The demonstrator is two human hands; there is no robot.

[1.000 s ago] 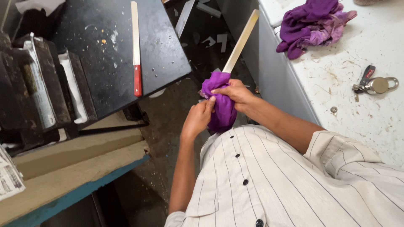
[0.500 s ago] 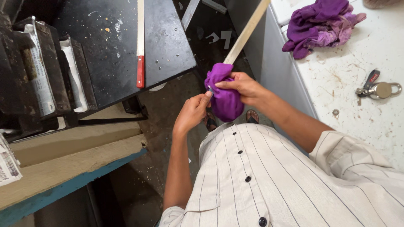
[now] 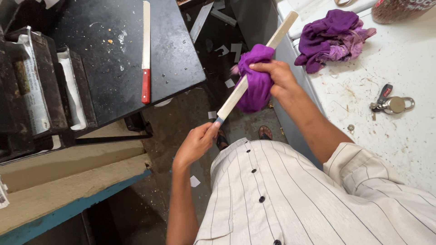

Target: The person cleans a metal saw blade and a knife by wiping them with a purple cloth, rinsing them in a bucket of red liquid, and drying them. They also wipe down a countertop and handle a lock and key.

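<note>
The long pale blade (image 3: pixel 254 72) is sitting mid-frame, its long axis running from lower left up to upper right. The left hand (image 3: pixel 196 144) is pinching its lower end, fingers closed on it. The right hand (image 3: pixel 278 77) is squeezing a purple cloth (image 3: pixel 255 81) around the blade's middle, so that hand is nearer the top. Over on the dark table (image 3: pixel 181 50), upper left, a red-handled blade (image 3: pixel 146 50) is lying flat, and paper-filled trays (image 3: pixel 45 86) are sitting beside it.

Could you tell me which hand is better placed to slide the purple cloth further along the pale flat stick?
Probably the right hand: it already grips the purple cloth wrapped around the stick, while the left hand pinches its lower end.
</note>
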